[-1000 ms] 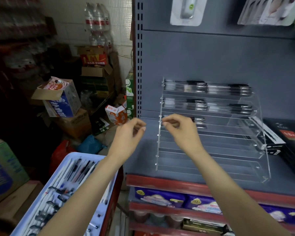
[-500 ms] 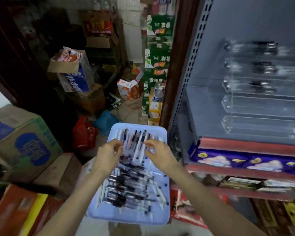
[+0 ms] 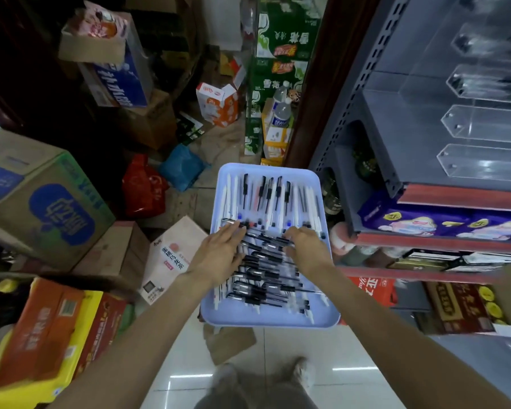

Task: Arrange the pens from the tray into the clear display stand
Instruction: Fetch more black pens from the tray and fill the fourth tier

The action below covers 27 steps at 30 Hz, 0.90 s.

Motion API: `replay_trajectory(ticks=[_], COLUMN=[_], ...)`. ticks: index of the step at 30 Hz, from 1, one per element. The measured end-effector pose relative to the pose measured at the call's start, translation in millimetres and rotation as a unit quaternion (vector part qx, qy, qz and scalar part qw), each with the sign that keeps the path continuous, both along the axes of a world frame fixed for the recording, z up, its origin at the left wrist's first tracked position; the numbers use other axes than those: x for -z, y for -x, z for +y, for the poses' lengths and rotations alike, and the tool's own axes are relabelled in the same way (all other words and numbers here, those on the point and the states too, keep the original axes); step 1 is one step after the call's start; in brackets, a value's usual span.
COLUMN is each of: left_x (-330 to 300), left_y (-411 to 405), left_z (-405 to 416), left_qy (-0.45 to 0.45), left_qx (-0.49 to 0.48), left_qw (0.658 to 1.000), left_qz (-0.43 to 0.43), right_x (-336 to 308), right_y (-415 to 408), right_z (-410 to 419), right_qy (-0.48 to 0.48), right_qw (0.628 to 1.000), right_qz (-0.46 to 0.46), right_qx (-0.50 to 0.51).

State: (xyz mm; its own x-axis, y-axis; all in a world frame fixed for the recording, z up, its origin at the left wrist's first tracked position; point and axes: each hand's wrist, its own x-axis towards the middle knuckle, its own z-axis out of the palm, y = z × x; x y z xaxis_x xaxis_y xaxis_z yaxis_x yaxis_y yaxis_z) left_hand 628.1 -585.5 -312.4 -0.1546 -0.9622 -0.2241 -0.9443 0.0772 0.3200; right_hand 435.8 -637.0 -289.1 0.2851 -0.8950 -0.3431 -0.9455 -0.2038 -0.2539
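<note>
A pale blue tray (image 3: pixel 267 322) sits low in front of me. White and black pens (image 3: pixel 267 196) lie lengthwise in its far half, and a heap of black-capped pens (image 3: pixel 266 280) lies crosswise in its near half. My left hand (image 3: pixel 222 256) rests on the heap's left side with its fingers spread. My right hand (image 3: pixel 307 246) is on the heap's right side with its fingers curled down among the pens, and its grip is hidden. The clear display stand (image 3: pixel 484 125) sits on the grey shelf at the upper right. Its lower tiers are bare and its upper tiers are blurred.
Cardboard boxes (image 3: pixel 42 208) crowd the left side, with a red bag (image 3: pixel 143 187) and a blue bag (image 3: pixel 182 166) on the floor behind the tray. Purple packages (image 3: pixel 443 222) line the shelf under the stand. My feet (image 3: pixel 263 379) stand on pale tiles.
My view has swung from the stand down to the tray. Both hands left the stand's third tier, dropped over the tray, and now lie on the crosswise heap of pens.
</note>
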Motion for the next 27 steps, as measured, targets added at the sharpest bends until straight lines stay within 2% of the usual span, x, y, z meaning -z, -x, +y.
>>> replay_trajectory(ticks=[7, 11, 15, 18, 21, 24, 27], left_x=[7, 5, -17, -42, -74, -110, -136], left_y=[-4, -4, 1, 12, 38, 66, 88], left_z=[1, -2, -11, -26, -45, -61, -79], left_qy=[0.005, 0.01, 0.056, 0.05, -0.006, -0.005, 0.027], left_qx=[0.001, -0.053, -0.179, -0.251, -0.241, -0.203, -0.206], left_qw=[0.999, 0.988, 0.936, 0.889, 0.841, 0.814, 0.808], left_qz=[0.034, 0.144, 0.296, 0.38, 0.484, 0.544, 0.551], right_x=[-11, -18, -28, -48, -73, -95, -117], right_y=[-3, 0, 7, 12, 13, 18, 34], right_z=[-17, -18, -17, -17, -20, -25, -36], right_qy=[-0.099, -0.107, -0.084, -0.074, -0.058, -0.011, 0.023], right_qw=[0.994, 0.99, 0.983, 0.944, 0.898, 0.891, 0.887], right_qz=[-0.032, -0.071, -0.141, -0.293, -0.409, -0.435, -0.448], right_qx=[0.02, 0.049, 0.077, 0.129, 0.153, 0.128, 0.111])
